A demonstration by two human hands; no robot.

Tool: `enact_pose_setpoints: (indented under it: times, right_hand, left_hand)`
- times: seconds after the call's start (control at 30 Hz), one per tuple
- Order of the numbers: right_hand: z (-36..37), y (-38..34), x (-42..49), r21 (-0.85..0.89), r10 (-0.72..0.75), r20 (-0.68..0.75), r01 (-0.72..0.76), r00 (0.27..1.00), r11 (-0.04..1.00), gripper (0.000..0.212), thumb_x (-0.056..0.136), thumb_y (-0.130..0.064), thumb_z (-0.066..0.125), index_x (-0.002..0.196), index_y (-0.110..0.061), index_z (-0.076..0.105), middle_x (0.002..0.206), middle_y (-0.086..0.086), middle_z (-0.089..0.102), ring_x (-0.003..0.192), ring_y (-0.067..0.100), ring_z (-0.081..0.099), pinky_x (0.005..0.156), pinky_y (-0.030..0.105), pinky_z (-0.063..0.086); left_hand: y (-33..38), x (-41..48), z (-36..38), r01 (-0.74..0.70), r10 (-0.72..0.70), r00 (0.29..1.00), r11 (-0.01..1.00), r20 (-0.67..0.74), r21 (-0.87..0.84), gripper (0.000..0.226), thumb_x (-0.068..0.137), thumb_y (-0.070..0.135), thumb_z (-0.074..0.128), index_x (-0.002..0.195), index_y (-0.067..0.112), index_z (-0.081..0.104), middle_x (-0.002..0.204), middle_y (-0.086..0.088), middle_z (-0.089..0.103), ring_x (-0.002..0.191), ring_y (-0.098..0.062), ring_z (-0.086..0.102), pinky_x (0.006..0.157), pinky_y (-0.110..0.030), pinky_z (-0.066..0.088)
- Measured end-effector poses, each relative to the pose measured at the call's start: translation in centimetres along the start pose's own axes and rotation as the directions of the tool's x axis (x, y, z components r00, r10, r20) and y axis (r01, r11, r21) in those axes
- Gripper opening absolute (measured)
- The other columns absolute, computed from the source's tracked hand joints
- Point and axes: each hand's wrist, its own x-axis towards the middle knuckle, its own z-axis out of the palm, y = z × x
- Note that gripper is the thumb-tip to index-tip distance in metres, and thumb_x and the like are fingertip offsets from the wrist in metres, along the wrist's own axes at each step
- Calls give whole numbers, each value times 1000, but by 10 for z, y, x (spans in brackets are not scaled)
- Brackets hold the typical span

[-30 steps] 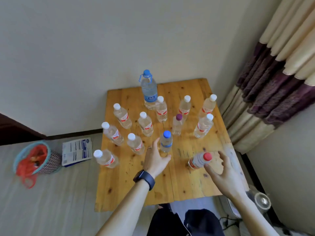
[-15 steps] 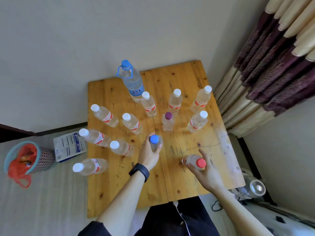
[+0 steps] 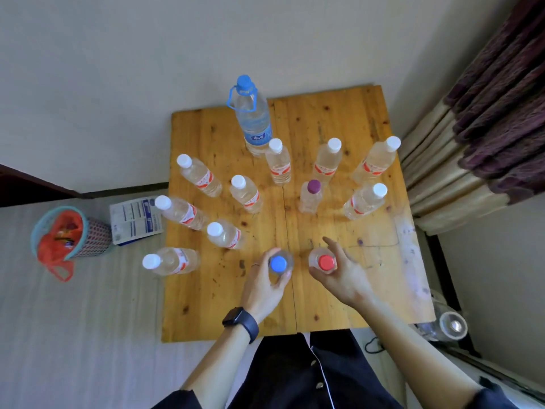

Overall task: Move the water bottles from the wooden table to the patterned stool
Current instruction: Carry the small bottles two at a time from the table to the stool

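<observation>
Holding one small bottle in each hand, over the near half of the wooden table (image 3: 206,305): my left hand (image 3: 261,286) wraps the blue-capped bottle (image 3: 278,263), my right hand (image 3: 343,277) curls round the red-capped bottle (image 3: 325,262). They could slip if I squeeze too softly. White-capped bottles (image 3: 246,197) crowd from 9 to 2 o'clock, a purple-capped bottle (image 3: 312,193) at 12; a swinging arm could tip them. I cannot see the patterned stool

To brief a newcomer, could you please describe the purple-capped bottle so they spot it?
Start at the wooden table by the wall. Just right of its centre seam stands a short clear bottle. Only it has a purple cap; neighbouring bottles have white ones.
</observation>
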Motion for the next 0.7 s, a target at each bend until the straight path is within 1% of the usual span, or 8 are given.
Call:
enact_pose_setpoints:
  times: [0.1,0.17,0.23,0.3,0.37,0.43,0.63,0.7]
  right_hand:
    - [9,5,-3,30,22,-39,-21,999,999,90,77,-59,74,149,-45,23,151,-3,40,122,29,57,87,39,49]
    - [17,8,-4,134,32,-100,-18,994,991,100,70,-57,81,150,-44,23,152,-2,37,127,24,52,91,35,47]
    - [26,9,-2,243,28,-166,13,986,970,99,66,-53,86,147,-41,31,148,-2,41,127,18,49,95,30,44]
    - [34,9,2,313,53,-209,15,976,949,89,64,-53,88,139,-41,40,138,-6,50,122,13,52,95,27,45]
    - [40,9,6,346,98,-232,-12,968,938,79,64,-53,88,129,-39,46,125,-12,59,112,10,59,86,17,47]
    - [44,9,9,358,127,-249,-31,960,933,74,66,-49,88,126,-37,48,116,-16,62,103,6,61,76,6,43]
    - [50,11,5,362,155,-323,-29,934,932,62,70,-35,85,120,-39,48,108,-22,61,95,3,59,72,4,39]
    - [49,14,-6,395,192,-360,-37,913,918,62,69,-36,85,120,-40,49,107,-24,61,93,-2,59,72,4,40]
  left_hand:
    - [2,3,3,4,-8,999,998,-50,-63,68,80,32,75,137,45,40,136,12,51,125,-7,47,98,-24,44]
    - [4,8,6,36,-43,998,991,-49,-130,80,75,32,79,139,51,35,147,10,39,136,-8,37,105,-29,40]
    - [5,16,11,63,-71,996,987,-47,-146,82,71,38,82,137,54,37,147,9,40,136,-9,36,105,-32,40]
    - [5,24,17,80,-87,995,989,-50,-123,73,69,47,83,130,52,44,131,13,54,124,-7,47,98,-26,44]
    - [4,31,21,87,-94,993,991,-64,-103,59,67,52,83,117,48,52,105,20,64,103,-4,59,83,-20,49]
    - [2,37,21,70,-75,995,995,-66,-72,51,65,53,82,107,44,54,90,19,66,87,-4,63,72,-22,51]
    - [-3,39,15,-5,7,999,999,-44,42,45,67,47,82,100,43,52,84,20,65,76,-8,64,62,-31,55]
    - [2,41,11,-37,36,999,995,12,94,43,68,49,80,99,43,51,85,19,65,75,-7,63,60,-26,53]
